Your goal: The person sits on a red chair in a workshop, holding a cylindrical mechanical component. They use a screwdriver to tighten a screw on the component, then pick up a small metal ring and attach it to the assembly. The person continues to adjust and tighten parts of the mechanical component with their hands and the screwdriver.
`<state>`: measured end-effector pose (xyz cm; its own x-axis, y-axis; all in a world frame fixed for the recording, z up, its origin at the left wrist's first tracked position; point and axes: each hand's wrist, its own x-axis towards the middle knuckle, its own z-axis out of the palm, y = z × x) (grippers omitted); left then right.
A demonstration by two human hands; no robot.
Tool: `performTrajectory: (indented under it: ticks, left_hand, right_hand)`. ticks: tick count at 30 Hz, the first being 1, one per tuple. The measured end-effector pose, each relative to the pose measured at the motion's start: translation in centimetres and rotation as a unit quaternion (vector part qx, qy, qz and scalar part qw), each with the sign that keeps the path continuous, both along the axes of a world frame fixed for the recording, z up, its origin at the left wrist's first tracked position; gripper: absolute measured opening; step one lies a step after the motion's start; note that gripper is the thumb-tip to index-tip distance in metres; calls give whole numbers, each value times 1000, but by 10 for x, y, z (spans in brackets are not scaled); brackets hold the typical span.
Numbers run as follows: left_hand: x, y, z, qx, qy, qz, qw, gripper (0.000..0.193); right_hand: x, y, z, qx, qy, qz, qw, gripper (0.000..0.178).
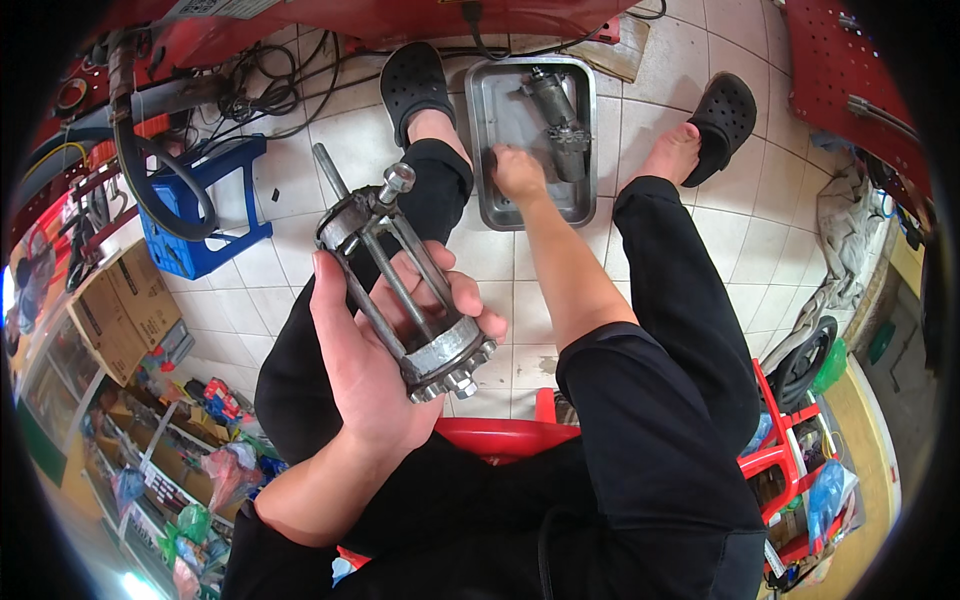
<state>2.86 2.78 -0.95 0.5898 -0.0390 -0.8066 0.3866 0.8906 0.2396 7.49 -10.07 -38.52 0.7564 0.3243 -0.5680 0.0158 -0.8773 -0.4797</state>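
My left hand (385, 350) is wrapped round a steel frame (395, 265), held up over my left thigh. Several parallel rods join its two rings; bolt heads ring the lower end, and a rod and a round-headed bolt stick out of the upper one. Inside a shallow metal tray (478, 110) on the floor, my right hand (520, 175) is closed, low beside the left wall. Its fingertips point down and what they hold, if anything, is hidden. A greasy dark cylindrical metal part (555, 115) with a toothed middle lies in the tray's right half, apart from that hand.
Black cables (275, 85) lie tangled on the tiles left of the tray, near a blue plastic stool (195, 225). Beyond the tray stands a red metal machine base (400, 20). A cardboard box (125, 310) is at the left, and a crumpled cloth (842, 220) at the right.
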Motion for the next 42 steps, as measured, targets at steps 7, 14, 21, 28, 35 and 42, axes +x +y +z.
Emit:
performTrajectory:
  ticks: [7,14,21,28,35,42]
  left_hand:
    - [-1,0,-1,-2,-11,-4,1000,79]
    - [-2,-1,-1,0,-14,-10,1000,79]
    - [-3,-1,-2,-4,-20,-12,1000,80]
    - [-2,-2,0,-2,-20,-18,1000,80]
    - [1,-4,2,-4,-4,-18,1000,82]
    - [1,-4,3,-17,-4,-6,1000,83]
  right_hand:
    - [1,8,-4,-40,-3,14,999,26]
    - [7,11,-2,-77,19,58,995,29]
    - [2,9,2,-57,-12,104,993,25]
    - [1,-6,-4,11,4,-37,999,21]
    - [-11,-23,0,65,9,-22,998,25]
    - [-19,-21,7,30,51,105,993,21]
